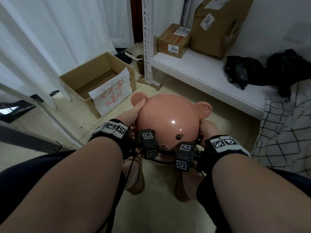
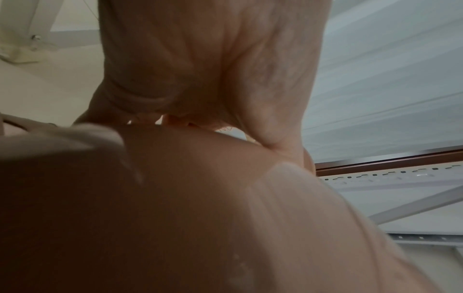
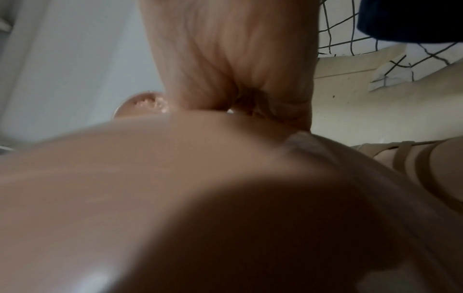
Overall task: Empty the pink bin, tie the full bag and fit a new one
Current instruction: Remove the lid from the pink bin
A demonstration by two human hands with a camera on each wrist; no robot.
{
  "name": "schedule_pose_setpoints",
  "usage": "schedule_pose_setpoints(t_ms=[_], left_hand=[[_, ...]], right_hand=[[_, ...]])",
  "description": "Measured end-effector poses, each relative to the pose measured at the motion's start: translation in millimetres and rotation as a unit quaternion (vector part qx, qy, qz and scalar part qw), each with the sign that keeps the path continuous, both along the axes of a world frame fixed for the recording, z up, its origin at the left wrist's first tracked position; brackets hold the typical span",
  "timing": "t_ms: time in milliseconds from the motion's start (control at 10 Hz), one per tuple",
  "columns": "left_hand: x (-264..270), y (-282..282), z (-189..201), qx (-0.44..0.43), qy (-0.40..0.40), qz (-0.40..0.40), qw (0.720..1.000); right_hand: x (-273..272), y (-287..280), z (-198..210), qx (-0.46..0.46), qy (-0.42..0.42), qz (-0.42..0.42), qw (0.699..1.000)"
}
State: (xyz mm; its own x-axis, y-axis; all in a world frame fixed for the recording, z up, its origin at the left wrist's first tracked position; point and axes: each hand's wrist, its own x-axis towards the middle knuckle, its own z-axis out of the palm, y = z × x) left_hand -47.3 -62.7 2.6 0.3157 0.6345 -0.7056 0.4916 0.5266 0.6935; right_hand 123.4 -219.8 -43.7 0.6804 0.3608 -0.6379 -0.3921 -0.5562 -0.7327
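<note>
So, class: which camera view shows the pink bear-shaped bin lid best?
The head view: the whole lid shows, with ears and face. Both wrist views show only a blurred stretch of its pink surface.

Bin lid (image 1: pixel 170 118): glossy pink, black printed eye. Boxes (image 1: pixel 173 41): brown. Sign (image 1: pixel 111 94): white, red writing. Bags (image 1: pixel 239 69): black. Cloth (image 1: pixel 284 130): white, black grid. Shelf (image 1: pixel 202 71): white.

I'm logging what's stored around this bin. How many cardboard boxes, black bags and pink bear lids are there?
Cardboard boxes: 3, one open on the floor, a small one and a tall one on the shelf
Black bags: 2
Pink bear lids: 1
Total: 6
</note>
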Motion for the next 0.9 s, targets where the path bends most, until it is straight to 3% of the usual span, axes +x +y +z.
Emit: schedule_pose_setpoints(t_ms=[300, 600, 700, 900], left_hand=[[4, 7, -2, 0.029, -0.012, -0.033, 0.999], [-6, 13, 2, -0.033, -0.098, 0.014, 0.995], [-11, 12, -3, -0.028, -0.097, -0.034, 0.994], [-15, 15, 0, 0.022, -0.061, -0.283, 0.957]], right_hand=[[-8, -5, 18, 0.011, -0.013, 0.009, 1.0], [0, -1, 30, 0.045, 0.053, -0.078, 0.994], [-1, 1, 39, 0.028, 0.034, -0.083, 0.996], [9, 5, 44, -0.004, 0.021, -0.056, 0.998]])
